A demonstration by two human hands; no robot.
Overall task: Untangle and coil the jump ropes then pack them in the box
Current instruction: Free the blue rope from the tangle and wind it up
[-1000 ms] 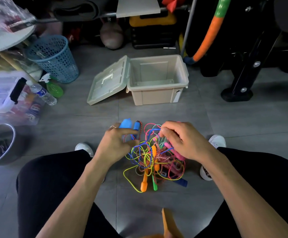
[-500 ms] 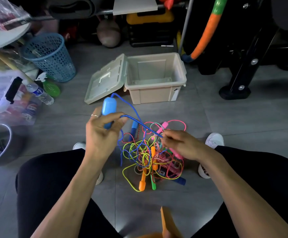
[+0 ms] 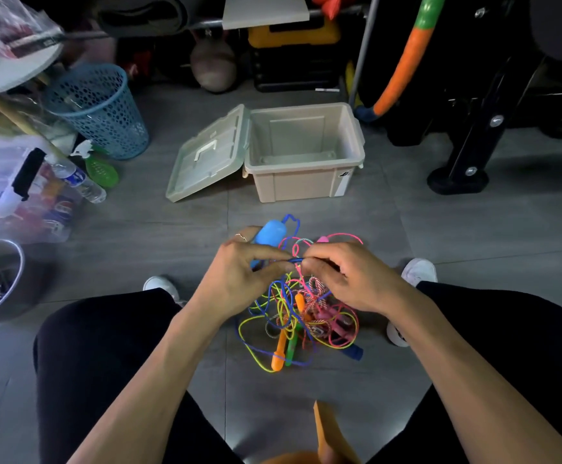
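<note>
Both hands (image 3: 301, 272) pinched on blue cord (image 3: 295, 260)

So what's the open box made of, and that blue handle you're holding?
The storage box looks like beige plastic: smooth moulded walls and a thin hinged lid. The blue handle in the left hand also looks like plastic, smooth and rounded with a slight sheen, though a rubbery coating cannot be ruled out.

Both hands (image 3: 239, 276) (image 3: 350, 279) in pinching grip
</note>
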